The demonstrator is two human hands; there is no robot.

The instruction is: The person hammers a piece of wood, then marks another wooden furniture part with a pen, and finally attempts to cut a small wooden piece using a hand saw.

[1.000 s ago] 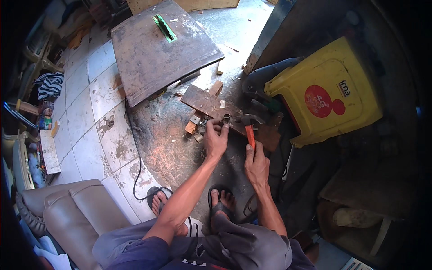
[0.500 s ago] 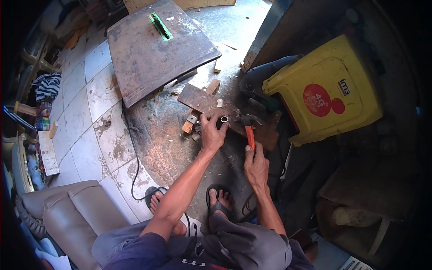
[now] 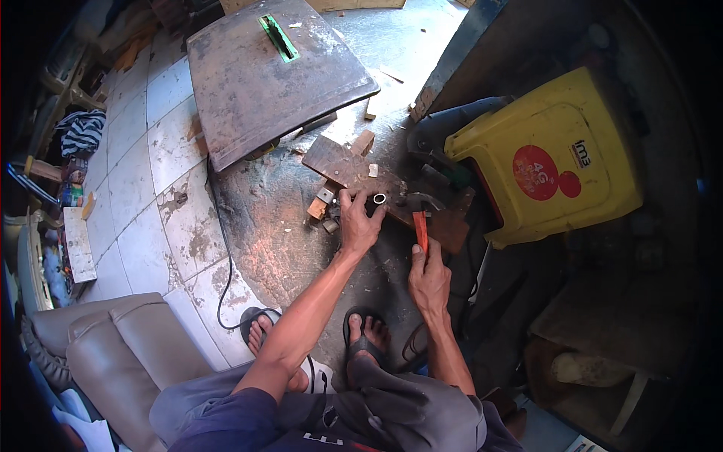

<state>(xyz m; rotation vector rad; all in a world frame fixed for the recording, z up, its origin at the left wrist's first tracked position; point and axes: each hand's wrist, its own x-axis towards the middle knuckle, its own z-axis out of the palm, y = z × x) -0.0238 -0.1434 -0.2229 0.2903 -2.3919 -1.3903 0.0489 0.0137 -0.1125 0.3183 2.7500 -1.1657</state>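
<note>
My left hand [image 3: 360, 226] is closed around a short, dark metal tube [image 3: 379, 199], its round open end facing up, over a worn wooden board [image 3: 335, 163]. My right hand [image 3: 429, 279] grips the orange handle of a hammer [image 3: 420, 232], whose metal head is just right of the tube. Small wood blocks [image 3: 318, 208] and metal pieces [image 3: 329, 226] lie beside the board, left of my left hand.
A rusty saw-table top [image 3: 263, 98] with a green insert stands at upper left. A yellow plastic stool [image 3: 584, 188] lies at right beside a dark panel [image 3: 444, 64]. A brown padded seat [image 3: 128, 346] is at lower left, near a black cord [image 3: 226, 286] on the floor.
My left fingers have shifted, and the tube's open end now shows more as a pale ring, slightly lower than a second ago. The hammer stays about level with it.
</note>
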